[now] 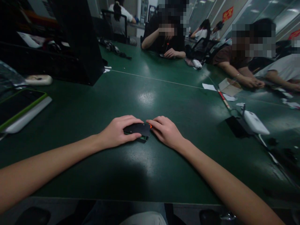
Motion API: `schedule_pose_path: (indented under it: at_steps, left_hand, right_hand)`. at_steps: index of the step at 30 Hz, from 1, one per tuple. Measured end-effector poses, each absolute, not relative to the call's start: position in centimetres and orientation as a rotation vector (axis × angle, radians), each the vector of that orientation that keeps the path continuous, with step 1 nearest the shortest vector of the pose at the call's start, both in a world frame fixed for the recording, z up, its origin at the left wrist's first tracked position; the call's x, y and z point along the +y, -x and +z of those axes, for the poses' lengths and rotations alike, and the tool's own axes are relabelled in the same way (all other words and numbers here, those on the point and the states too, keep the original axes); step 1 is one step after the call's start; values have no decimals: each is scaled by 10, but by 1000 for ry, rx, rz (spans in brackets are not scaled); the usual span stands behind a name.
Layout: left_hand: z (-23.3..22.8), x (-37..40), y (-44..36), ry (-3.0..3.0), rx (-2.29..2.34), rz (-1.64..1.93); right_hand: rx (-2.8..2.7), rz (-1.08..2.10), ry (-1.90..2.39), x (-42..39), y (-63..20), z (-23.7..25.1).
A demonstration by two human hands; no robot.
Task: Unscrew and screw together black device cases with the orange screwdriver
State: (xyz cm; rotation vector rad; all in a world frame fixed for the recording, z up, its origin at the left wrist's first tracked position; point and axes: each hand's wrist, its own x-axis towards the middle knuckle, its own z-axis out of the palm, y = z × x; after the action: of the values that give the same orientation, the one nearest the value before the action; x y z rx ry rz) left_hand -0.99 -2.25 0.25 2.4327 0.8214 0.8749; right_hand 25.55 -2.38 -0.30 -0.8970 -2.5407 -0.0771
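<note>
- The small black device (137,128) is held in the grip of the left hand (116,132) — fingers curled over its top, thumb along the near side — while it lies on the green surface (145,175), straight ahead of the person.
- The grip of the right hand (165,131) is narrow; its fingertips are pressed against the device's right end, at the orange part (150,126). Whether anything is pinched there cannot be told.
- A greenish piece, perhaps a circuit board, is seen under the near corner; it could be strained or cracked if the case is levered unevenly.
- The orange part is small — it could be snapped or flicked away across the surface if too much force is applied.
- The lighting is dim, so a misaligned edge could easily be missed.
- The white box (255,122) and its cable lie well apart to the right and are unlikely to be disturbed.
</note>
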Motion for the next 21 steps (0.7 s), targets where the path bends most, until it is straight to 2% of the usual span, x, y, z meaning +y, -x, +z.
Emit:
schedule_pose_path:
  at_steps: [7,21]
  left_hand:
    - [1,-22,10,-2433,801,871]
    - [3,-22,8,-2365,850,890]
  right_hand:
    - [-2406,-273,826,-23,-260,-2]
    - [-2574,-34,946,-26,-257,-2]
